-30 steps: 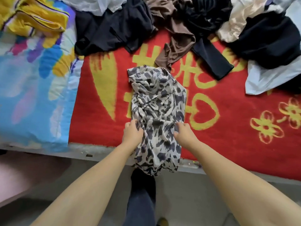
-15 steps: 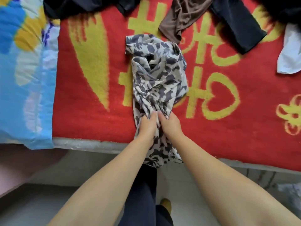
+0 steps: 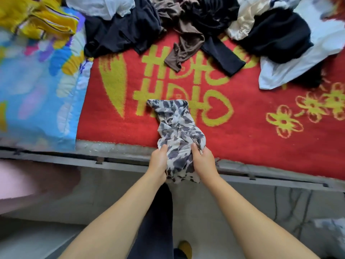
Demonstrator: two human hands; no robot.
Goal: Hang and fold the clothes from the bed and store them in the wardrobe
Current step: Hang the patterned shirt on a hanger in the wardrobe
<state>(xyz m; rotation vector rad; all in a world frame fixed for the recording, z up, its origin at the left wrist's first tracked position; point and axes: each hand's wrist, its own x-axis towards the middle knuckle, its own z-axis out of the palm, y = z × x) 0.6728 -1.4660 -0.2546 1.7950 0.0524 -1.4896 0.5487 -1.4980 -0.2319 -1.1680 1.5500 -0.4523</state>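
Thin grey-and-cream blotch-print cloth is bunched between both hands: the left hand (image 3: 158,161) and right hand (image 3: 203,161) each grip the near end of the patterned garment (image 3: 177,131), now pulled toward the bed edge (image 3: 115,147), where half a second ago the hands met at its middle. It looks gathered for lifting. Beyond, on the red-and-yellow blanket (image 3: 242,139), the unsorted clothes pile (image 3: 196,21) waits.

Two hands: left hand (image 3: 158,161), right hand (image 3: 203,161). One patterned garment (image 3: 177,131). One red blanket (image 3: 242,131). One blue quilt (image 3: 37,94). One yellow garment (image 3: 37,17). One brown garment (image 3: 186,40).
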